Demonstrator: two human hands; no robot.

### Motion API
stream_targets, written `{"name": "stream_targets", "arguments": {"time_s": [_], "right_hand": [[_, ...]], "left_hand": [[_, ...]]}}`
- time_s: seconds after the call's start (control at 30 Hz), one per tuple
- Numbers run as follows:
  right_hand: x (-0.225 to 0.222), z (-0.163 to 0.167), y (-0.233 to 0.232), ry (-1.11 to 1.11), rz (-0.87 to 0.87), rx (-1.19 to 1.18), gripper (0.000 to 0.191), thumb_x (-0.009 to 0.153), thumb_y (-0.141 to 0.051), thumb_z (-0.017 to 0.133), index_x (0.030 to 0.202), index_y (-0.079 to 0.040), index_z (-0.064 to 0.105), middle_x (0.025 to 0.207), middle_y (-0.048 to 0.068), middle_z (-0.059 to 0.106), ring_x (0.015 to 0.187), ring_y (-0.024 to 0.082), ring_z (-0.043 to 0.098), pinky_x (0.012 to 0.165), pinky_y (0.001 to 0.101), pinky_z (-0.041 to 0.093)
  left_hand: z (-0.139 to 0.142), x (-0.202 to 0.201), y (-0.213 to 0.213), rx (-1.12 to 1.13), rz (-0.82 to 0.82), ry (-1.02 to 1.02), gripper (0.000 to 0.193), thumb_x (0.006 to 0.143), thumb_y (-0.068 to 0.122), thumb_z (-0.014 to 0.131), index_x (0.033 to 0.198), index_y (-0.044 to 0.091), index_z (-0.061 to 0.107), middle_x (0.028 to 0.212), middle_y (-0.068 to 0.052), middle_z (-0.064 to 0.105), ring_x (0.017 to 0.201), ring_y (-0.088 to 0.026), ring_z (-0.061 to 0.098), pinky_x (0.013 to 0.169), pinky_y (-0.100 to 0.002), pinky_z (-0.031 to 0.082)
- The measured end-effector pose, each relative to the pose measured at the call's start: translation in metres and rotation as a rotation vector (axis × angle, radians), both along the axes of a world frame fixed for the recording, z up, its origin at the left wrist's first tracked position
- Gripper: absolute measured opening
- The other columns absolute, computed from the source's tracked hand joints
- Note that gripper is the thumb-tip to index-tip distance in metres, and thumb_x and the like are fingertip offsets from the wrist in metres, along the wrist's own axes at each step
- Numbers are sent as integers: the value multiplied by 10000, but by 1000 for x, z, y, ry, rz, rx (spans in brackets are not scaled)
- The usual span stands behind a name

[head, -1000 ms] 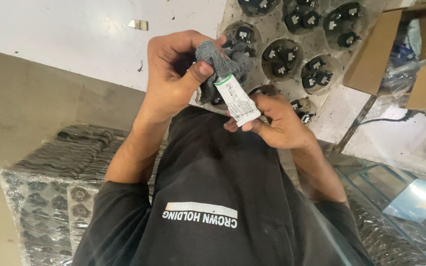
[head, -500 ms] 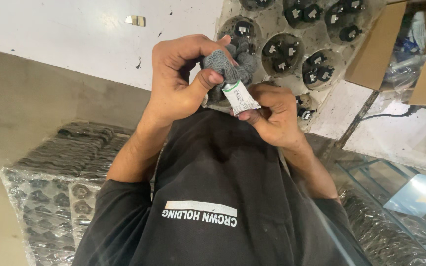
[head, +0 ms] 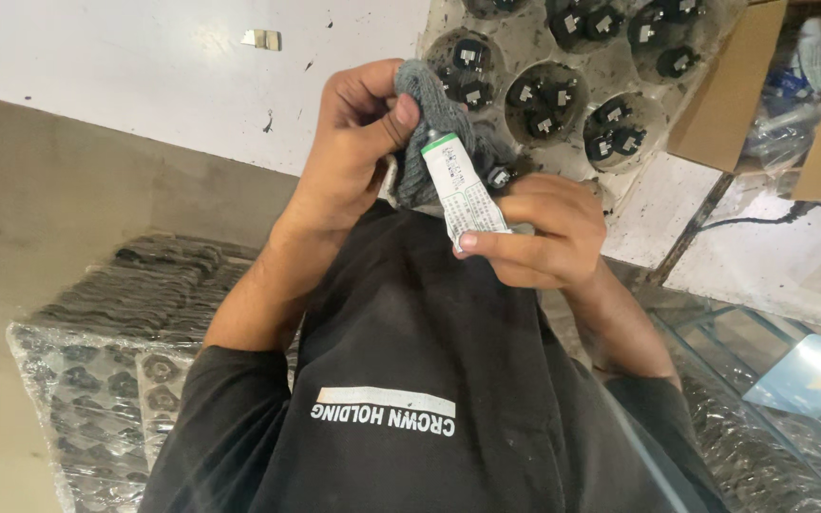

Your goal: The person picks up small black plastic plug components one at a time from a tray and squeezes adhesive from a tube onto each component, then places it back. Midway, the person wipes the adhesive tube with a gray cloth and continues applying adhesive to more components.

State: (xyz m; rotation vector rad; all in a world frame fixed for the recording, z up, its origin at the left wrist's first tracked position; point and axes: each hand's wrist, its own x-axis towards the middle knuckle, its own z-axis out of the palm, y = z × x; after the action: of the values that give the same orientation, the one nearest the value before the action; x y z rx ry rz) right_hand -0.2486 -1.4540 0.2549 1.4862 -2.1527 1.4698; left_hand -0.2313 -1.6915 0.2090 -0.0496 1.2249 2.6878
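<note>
- The left hand (head: 358,157) is closed in a grip: the thumb presses down on top of a grey knitted cloth (head: 429,133), and the fingers curl behind it.
- The right hand (head: 548,233) is closed in a pinch: thumb and forefinger clamp the lower, flattened end of a small white tube (head: 463,185) with a green band near its top.
- The tube stands tilted, its upper end resting against the grey knitted cloth, just beside the left thumb.
- Both hands are close together in front of the person's black shirt (head: 410,380), the right slightly lower than the left.
- Beyond the hands lies a moulded tray (head: 525,57) with round pockets, each holding small black parts (head: 534,104).
- To the right of the right hand stand brown cardboard boxes (head: 729,95).
- Below the left forearm lie plastic-wrapped stacks of dark trays (head: 87,380).
- Compared with half a second earlier, the left thumb has moved onto the top of the cloth, and more of the tube is exposed between the hands.
- Compared with one second earlier, the hands have risen toward the tray, and the tube has turned from slanted to nearer upright.
- The cloth remains in the left hand, the tube in the right.
</note>
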Motion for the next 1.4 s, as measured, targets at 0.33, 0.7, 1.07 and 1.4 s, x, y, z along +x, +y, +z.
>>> {"name": "stream_targets", "arguments": {"time_s": [0.33, 0.7, 1.07, 1.4], "right_hand": [[4, -9, -1, -272, 94, -129, 213, 894, -259, 835, 1051, -147, 745, 703, 11, 557, 581, 208, 526, 512, 357, 374], [41, -5, -5, -1286, -30, -536, 633, 868, -302, 899, 1364, -49, 597, 1205, 82, 710, 1102, 178, 722, 969, 329, 605], [50, -46, -3, -1461, -255, -780, 390, 965, -45, 791, 1314, 55, 650, 1203, 150, 727, 1043, 232, 723, 922, 423, 646], [46, -36, -20, -263, -760, -163, 351, 923, 24, 832, 1214, -50, 650, 1251, 105, 694, 1140, 220, 710, 944, 323, 578]], "left_hand": [[7, 10, 12, 140, -50, -70, 303, 1037, 268, 718, 1152, -12, 697, 1097, -116, 770, 1073, -216, 745, 1031, -365, 597], [19, 6, 9, -255, 152, 206, 448, 1021, 392, 784, 1111, -32, 672, 966, -78, 712, 954, -185, 718, 1191, -479, 526], [47, -2, 19, -796, 193, 446, 130, 1006, 117, 700, 1045, -7, 696, 968, -123, 749, 902, -178, 740, 1172, -436, 528], [2, 6, 32, -634, 255, 208, 271, 1020, 206, 757, 1069, -51, 689, 1048, -58, 739, 990, -102, 677, 963, -279, 560]]}}
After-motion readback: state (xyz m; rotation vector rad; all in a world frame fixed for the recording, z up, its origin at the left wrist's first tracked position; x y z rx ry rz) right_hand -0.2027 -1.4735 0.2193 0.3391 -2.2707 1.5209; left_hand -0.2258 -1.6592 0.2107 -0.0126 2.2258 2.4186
